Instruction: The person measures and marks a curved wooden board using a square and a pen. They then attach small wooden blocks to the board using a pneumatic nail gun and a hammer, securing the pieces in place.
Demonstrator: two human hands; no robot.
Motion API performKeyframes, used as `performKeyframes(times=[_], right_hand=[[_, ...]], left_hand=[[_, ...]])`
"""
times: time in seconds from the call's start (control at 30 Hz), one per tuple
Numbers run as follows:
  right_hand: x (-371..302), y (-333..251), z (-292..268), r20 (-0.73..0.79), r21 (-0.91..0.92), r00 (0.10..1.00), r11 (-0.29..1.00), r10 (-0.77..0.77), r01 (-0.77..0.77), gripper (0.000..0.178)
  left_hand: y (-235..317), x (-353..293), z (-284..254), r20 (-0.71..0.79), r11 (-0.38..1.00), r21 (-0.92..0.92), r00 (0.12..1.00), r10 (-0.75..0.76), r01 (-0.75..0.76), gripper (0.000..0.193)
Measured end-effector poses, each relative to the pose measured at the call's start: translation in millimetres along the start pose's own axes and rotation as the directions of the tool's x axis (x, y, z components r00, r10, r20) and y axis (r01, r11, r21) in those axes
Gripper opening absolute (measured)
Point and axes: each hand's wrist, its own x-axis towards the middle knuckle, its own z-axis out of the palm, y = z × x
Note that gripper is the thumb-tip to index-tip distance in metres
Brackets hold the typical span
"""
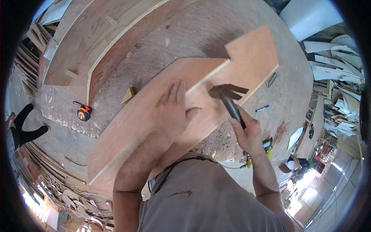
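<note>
Two long pieces of reddish plywood (205,120) meet along a pale edge across the work table. My left hand (174,106) lies spread on the plywood beside that edge, fingers pointing away from me. My right hand (247,133) is wrapped round the dark handle of a claw hammer (228,94). The hammer's head hangs over the right-hand piece of plywood, its forked claw pointing right; whether it touches the wood I cannot tell.
Left on the table (154,46) are an orange tape measure (83,113), a small wood block (128,94) and a curved plywood frame (102,63). A blue pen (262,108), a strip of staples (271,80) and a nail gun (268,147) lie right. A person (23,125) is at far left.
</note>
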Motion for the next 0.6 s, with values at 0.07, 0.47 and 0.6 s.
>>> performKeyframes(times=[0.07,0.47,0.6], right_hand=[[1,-1,-3,0.004,0.059,0.998,0.997,0.055,-0.055,0.044],[16,12,28,-0.124,-0.085,0.964,0.97,-0.237,0.228,0.035],[25,-9,26,-0.035,0.117,0.999,0.993,0.005,-0.001,0.041]], left_hand=[[-10,7,-6,0.035,0.998,-0.056,0.999,-0.039,0.041,0.091],[-7,8,-3,0.142,0.998,-0.028,0.988,-0.054,0.058,0.089],[-7,8,-5,0.103,0.999,-0.015,0.994,-0.049,0.05,0.09]])
